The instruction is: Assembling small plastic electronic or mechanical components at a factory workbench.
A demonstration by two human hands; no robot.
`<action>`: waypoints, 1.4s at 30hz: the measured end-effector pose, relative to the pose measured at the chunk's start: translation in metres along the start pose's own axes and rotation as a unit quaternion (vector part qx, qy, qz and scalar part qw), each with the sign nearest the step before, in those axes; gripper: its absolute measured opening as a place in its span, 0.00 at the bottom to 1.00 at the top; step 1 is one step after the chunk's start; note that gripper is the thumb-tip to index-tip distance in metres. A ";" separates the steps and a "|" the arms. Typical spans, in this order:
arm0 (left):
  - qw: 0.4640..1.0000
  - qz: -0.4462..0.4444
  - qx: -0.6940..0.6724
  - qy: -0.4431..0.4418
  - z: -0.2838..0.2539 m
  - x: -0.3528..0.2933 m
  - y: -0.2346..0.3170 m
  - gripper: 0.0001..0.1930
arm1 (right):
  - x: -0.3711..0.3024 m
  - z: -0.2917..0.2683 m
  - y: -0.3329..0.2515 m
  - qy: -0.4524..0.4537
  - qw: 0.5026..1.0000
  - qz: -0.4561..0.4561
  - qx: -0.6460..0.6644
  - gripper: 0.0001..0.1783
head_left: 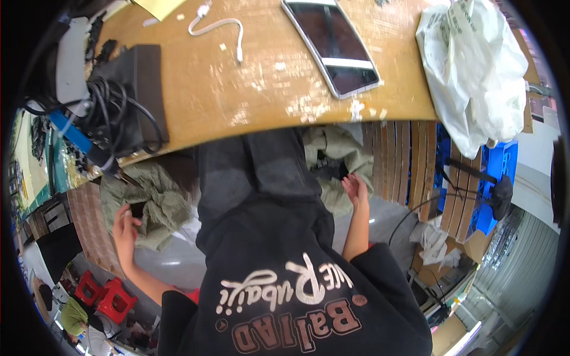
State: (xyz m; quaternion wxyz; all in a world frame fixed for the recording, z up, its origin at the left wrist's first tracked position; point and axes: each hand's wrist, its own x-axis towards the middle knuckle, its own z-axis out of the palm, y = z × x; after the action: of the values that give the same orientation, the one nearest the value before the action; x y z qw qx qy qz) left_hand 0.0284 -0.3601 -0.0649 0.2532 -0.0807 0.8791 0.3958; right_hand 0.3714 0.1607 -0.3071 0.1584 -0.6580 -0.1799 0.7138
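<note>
My left hand (125, 230) hangs below the table edge with its fingers apart, holding nothing that I can see. It is beside the opening of a crumpled olive-green sack (163, 210). On the other side of my lap, my right hand (355, 188) is raised with fingers stretched out, also without anything in it. Close by it stands a second olive-green sack (332, 199), its mouth gaping and dark inside. Whether either hand touches its sack, I cannot tell.
A smartphone (332, 35), a short white cable (219, 18) and small pale scraps lie on the wooden table (196, 89). Black cables and a blue tool (74, 133) crowd its left end. A white plastic bag (475, 71) hangs over the right end. Stacked cardboard (392, 160) stands below.
</note>
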 end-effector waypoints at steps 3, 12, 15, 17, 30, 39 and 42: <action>0.989 0.063 -0.034 0.133 -0.021 -0.005 0.028 0.16 | -0.068 0.077 -0.045 -0.225 0.957 -0.141 -0.114 0.22; 0.861 0.309 -0.127 0.383 -0.043 0.060 0.101 0.17 | -0.293 0.236 -0.161 -0.356 0.722 -0.408 -0.430 0.11; 0.766 0.394 0.184 0.473 -0.046 0.091 0.132 0.24 | -0.253 0.306 -0.192 -0.258 0.622 -0.615 -0.411 0.12; 0.754 0.401 0.232 0.466 -0.044 0.119 0.131 0.26 | -0.207 0.340 -0.221 -0.164 0.600 -0.664 -0.415 0.14; 0.843 0.335 -0.032 0.420 -0.031 0.120 0.119 0.08 | -0.166 0.382 -0.247 -0.062 0.477 -0.719 -0.503 0.07; 0.789 0.309 -0.367 0.384 -0.056 0.109 0.119 0.10 | -0.169 0.390 -0.266 -0.035 0.354 -0.709 -0.609 0.07; 0.710 0.314 -0.570 0.268 -0.068 0.083 0.122 0.15 | -0.181 0.390 -0.261 -0.037 0.419 -0.665 -0.617 0.06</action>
State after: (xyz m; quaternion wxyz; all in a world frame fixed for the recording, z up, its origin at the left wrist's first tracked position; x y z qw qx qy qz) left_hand -0.1107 -0.3232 0.0108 -0.2261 -0.0322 0.4921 0.8400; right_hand -0.0051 0.2891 0.0013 0.1285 -0.2271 -0.9594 0.1067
